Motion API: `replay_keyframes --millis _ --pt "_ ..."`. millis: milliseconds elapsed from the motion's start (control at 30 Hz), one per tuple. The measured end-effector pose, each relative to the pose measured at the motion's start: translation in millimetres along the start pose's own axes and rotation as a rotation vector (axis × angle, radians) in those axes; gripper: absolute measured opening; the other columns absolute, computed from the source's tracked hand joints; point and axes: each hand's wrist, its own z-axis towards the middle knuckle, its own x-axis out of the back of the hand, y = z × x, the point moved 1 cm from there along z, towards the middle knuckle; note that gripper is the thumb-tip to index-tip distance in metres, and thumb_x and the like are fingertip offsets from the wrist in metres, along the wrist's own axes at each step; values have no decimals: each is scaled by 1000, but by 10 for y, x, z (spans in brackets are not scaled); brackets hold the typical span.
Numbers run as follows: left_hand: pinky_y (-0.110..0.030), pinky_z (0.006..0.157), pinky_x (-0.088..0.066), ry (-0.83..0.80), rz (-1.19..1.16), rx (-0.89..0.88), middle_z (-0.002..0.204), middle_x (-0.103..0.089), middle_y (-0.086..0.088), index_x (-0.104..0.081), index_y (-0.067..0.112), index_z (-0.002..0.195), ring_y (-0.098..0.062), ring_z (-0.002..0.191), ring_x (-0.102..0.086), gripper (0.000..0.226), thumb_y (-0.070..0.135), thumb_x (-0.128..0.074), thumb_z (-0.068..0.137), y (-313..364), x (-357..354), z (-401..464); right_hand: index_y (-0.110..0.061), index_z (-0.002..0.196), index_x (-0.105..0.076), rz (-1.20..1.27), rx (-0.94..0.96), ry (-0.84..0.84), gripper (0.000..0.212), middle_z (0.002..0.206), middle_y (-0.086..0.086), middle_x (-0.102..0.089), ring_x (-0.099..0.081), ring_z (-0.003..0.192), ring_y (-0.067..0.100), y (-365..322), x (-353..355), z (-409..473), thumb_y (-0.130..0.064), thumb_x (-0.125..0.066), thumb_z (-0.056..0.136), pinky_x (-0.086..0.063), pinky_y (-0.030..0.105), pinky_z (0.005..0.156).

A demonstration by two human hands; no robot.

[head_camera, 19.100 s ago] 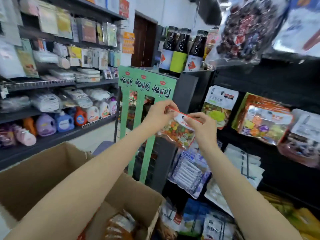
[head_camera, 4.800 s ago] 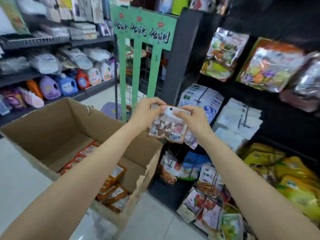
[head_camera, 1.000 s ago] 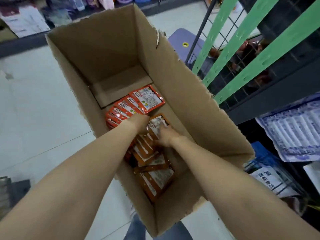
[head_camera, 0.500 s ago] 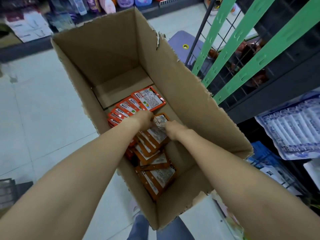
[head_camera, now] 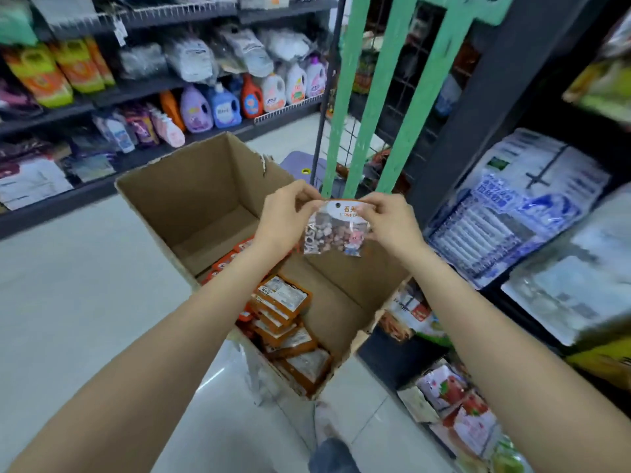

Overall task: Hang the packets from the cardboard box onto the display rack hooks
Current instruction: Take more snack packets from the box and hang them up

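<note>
Head view: both hands up over the cardboard box (head_camera: 191, 199), holding one packet (head_camera: 333, 230) betw. them. Left hand (head_camera: 286, 216) pinches the packet's top-left corner, fingers curled on it; right hand (head_camera: 392, 223) pinches top-right edge, fingers clamped on the header. Packet is a small clear glossy plastic pouch w/ an orange-and-white card header, round hang hole at top centre, lumpy pebble-like pieces inside, small pink cartoon figure at lower right. It hangs above the box, in front of the green display rack (head_camera: 348, 97), not on a hook. Rack: flat green painted slats over thin black wire grid. Box: matte brown corrugated, open top, ragged torn rim. More packets (head_camera: 283, 298) lie inside in overlapping rows, flat, orange-edged w/ white printed backs. Floor (head_camera: 68, 285) is pale shiny tile.
</note>
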Motion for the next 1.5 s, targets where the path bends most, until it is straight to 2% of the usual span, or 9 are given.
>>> replay_keyframes --millis 133,267,433,533,767,967,1167,1300,1500 --pt "-2 65 -38 33 -163 -122 92 -58 7 -62 16 111 2 77 -51 18 16 -55 94 741 -228 -20 -25 75 -61 1 6 253 19 61 -12 -55 -58 67 20 -84 706 -296 -20 -54 92 -52 42 65" --pt "-8 68 -36 19 -258 -210 99 -57 6 -54 20 99 -7 92 -51 7 18 -57 92 1587 -679 -59 -17 74 -63 48 7 458 18 58 -6 -54 -58 69 29 -45 1495 -586 -20 -52 87 -48 36 60" --pt "-7 57 -35 -10 -310 -376 69 -55 12 -57 17 79 -2 64 -49 12 19 -69 83 2611 -1269 -176 -8 77 -64 104 45 651 19 64 6 -55 -48 57 9 153 2524 -1038 -24 -61 89 -41 32 59" --pt "-11 54 -34 -68 -367 -421 63 -47 11 -54 15 77 -1 56 -42 18 20 -71 82 3209 -1674 -299 -23 72 -54 97 45 736 21 65 -13 -45 -43 59 -3 368 3145 -1294 -34 -65 87 -36 22 59" --pt "-6 66 -37 -176 -437 -615 76 -59 15 -68 17 82 0 72 -52 3 15 -68 84 4325 -2541 -557 -21 80 -64 102 20 947 22 70 -10 -58 -63 80 21 858 4273 -1815 -43 -67 82 -54 47 73" --pt "-13 68 -39 -217 -466 -580 81 -62 13 -72 17 91 -3 76 -51 8 19 -65 87 4787 -2956 -574 -14 82 -67 64 56 1012 25 78 2 -64 -64 72 25 1096 4755 -1904 -37 -62 87 -53 53 64" --pt "-12 69 -39 -200 -437 -571 77 -57 20 -71 16 96 2 72 -49 12 19 -62 89 4910 -3069 -527 -18 84 -64 45 55 1009 18 77 -11 -60 -56 73 7 1211 4936 -1828 -34 -59 90 -47 32 68" --pt "-10 67 -38 -225 -445 -576 77 -58 19 -71 17 95 1 71 -48 10 19 -63 89 4875 -3090 -516 -14 85 -66 6 54 1018 26 77 -2 -64 -62 72 18 1271 4916 -1847 -37 -56 90 -54 45 68" --pt "-11 69 -39 -275 -458 -574 81 -60 18 -68 21 89 1 74 -49 7 18 -62 89 4879 -3107 -498 -10 85 -63 -83 66 1046 24 77 2 -63 -54 67 14 1272 4918 -1859 -31 -55 92 -42 34 64"
